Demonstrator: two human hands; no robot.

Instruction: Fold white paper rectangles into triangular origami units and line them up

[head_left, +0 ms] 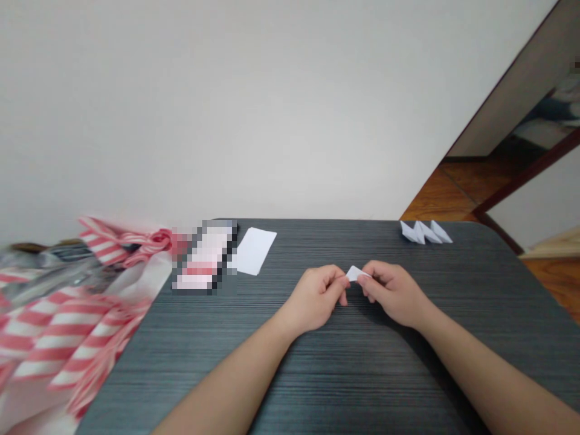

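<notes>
Between my two hands is a small piece of folded white paper (354, 273), its pointed top showing above the fingers. My left hand (319, 296) pinches its left corner with thumb and forefinger. On the other side my right hand (393, 290) grips the right part, thumb on the near face. Both hands are just above the dark table, and the fingers cover the paper's lower edges. Several folded white paper pieces (425, 232) stand in a row at the table's far right. A stack of white paper sheets (256, 251) lies at the far left.
A phone-like device (206, 257), blurred by pixels, lies left of the sheets. The dark wood-grain table (317, 386) meets a pale wall (290, 121) at its back edge. Red-and-white striped cloth (67, 326) is heaped beyond the left edge. Wooden floor (441, 193) shows at right.
</notes>
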